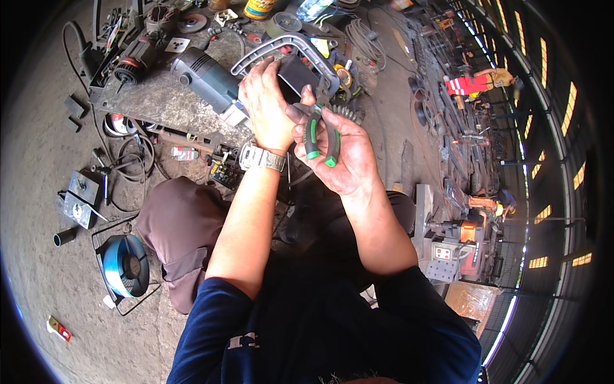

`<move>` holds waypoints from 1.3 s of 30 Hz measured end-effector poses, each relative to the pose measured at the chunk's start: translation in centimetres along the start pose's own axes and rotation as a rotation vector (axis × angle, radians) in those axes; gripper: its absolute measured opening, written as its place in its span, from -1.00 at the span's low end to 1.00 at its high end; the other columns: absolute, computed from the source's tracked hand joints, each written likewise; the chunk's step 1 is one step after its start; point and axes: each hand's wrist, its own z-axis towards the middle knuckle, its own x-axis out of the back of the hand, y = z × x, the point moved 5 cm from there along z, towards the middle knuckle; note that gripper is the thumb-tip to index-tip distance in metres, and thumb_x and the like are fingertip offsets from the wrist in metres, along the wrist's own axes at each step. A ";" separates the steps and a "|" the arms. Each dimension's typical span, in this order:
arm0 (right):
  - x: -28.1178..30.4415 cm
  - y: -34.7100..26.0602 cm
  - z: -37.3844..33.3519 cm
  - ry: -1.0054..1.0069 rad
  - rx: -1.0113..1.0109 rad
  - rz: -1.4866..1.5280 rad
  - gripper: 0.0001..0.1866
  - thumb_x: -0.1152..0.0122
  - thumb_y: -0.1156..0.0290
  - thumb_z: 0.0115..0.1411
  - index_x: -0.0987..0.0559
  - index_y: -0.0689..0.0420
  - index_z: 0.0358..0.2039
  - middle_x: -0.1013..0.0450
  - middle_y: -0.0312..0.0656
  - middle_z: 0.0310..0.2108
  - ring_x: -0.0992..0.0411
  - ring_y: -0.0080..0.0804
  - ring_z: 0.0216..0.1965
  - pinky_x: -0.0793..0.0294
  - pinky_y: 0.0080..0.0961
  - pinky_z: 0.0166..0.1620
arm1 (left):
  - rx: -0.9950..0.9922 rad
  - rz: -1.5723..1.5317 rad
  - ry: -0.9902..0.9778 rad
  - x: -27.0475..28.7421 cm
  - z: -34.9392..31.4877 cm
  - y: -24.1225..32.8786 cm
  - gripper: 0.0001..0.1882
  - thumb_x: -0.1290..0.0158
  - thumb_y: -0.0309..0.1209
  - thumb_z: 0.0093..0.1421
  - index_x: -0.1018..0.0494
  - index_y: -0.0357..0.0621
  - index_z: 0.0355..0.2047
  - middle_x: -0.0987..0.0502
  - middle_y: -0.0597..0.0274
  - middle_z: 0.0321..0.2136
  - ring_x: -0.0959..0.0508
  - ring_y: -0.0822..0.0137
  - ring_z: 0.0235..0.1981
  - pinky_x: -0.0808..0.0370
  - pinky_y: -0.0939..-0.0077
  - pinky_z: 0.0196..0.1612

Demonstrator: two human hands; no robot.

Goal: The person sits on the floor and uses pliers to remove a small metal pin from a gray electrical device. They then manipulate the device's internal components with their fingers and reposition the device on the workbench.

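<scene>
A pair of pliers (334,142) with black and green handles lies in my right hand (350,157). The fingers are closed on it, and its jaws point toward the dark front of a power tool. That power tool has a grey ribbed motor body (206,78) and a big grey looped handle (281,43). My left hand (265,105), with a metal watch on the wrist, grips the tool between the body and the loop. Its fingers bend over the far edge and the thumb reaches toward the pliers' tips. What the jaws touch is hidden by my fingers.
A worn work plate (153,105) lies under the tool. Another power tool (137,61), a yellow can (258,8) and coiled cable (366,40) surround it. On the floor to the left are a blue spool (114,272) and a metal box (82,192). Other people (495,78) are far right.
</scene>
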 end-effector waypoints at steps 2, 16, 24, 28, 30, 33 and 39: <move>-1.5 0.3 -0.1 0.001 0.009 -0.060 -0.64 -0.01 0.29 0.54 -0.51 0.01 0.26 -0.59 0.10 0.12 -0.59 -0.21 0.09 -0.61 -0.26 0.06 | -0.005 0.025 0.002 0.0 0.0 0.0 -0.19 -0.36 -0.04 0.07 -0.39 -0.25 0.22 -0.49 -0.08 0.18 -0.43 -0.12 0.25 -0.22 -0.13 0.36; -1.8 0.5 2.9 -0.119 0.008 0.218 -0.52 0.19 0.19 0.60 -0.45 0.38 0.16 -0.52 0.14 0.07 -0.50 0.08 0.13 -0.47 0.03 0.15 | 0.024 -0.036 -0.032 -0.4 -0.3 -0.8 -0.42 -0.10 -0.10 0.29 -0.44 -0.19 0.20 -0.49 -0.01 0.20 -0.41 -0.06 0.30 -0.20 -0.06 0.38; -4.3 1.6 4.0 -0.047 0.145 0.283 -0.53 0.15 0.17 0.59 -0.43 0.41 0.09 -0.51 0.09 -0.07 -0.51 -0.04 -0.04 -0.50 -0.10 0.02 | 0.014 -0.085 0.001 -0.2 -0.4 -1.0 -0.42 -0.07 -0.07 0.31 -0.44 -0.20 0.19 -0.49 -0.04 0.18 -0.41 -0.09 0.29 -0.19 -0.09 0.39; -3.3 1.1 3.3 0.088 0.127 0.086 -0.58 0.14 0.15 0.59 -0.52 0.27 -0.07 -0.54 -0.05 -0.24 -0.49 -0.18 -0.24 -0.49 -0.23 -0.15 | 0.038 -0.066 -0.042 -0.5 -0.3 -1.1 -0.37 -0.18 -0.08 0.22 -0.42 -0.21 0.18 -0.49 -0.04 0.20 -0.39 -0.10 0.31 -0.15 -0.10 0.41; -2.9 0.2 2.2 0.073 0.098 -0.011 -0.59 0.06 0.21 0.57 -0.48 0.38 0.05 -0.46 -0.08 -0.20 -0.41 -0.30 -0.24 -0.44 -0.38 -0.21 | 0.047 -0.051 -0.034 -0.4 -0.3 -0.7 -0.34 -0.25 -0.09 0.15 -0.42 -0.21 0.18 -0.49 -0.03 0.19 -0.39 -0.10 0.30 -0.15 -0.11 0.42; -2.2 -1.0 0.9 0.151 0.033 -0.182 -0.62 -0.04 0.18 0.54 -0.50 0.24 0.11 -0.45 -0.16 -0.20 -0.39 -0.36 -0.25 -0.41 -0.43 -0.24 | 0.040 -0.024 -0.017 -0.1 0.1 0.0 -0.26 -0.35 -0.13 0.04 -0.41 -0.21 0.17 -0.48 -0.02 0.19 -0.40 -0.09 0.29 -0.15 -0.15 0.42; -1.8 -2.6 -0.3 0.219 -0.065 -0.427 -0.63 -0.11 0.14 0.51 -0.53 0.16 0.09 -0.44 -0.24 -0.22 -0.35 -0.43 -0.27 -0.33 -0.48 -0.28 | 0.037 -0.010 -0.009 0.1 0.3 0.4 -0.24 -0.37 -0.14 0.01 -0.40 -0.21 0.17 -0.48 -0.03 0.18 -0.40 -0.08 0.29 -0.15 -0.16 0.42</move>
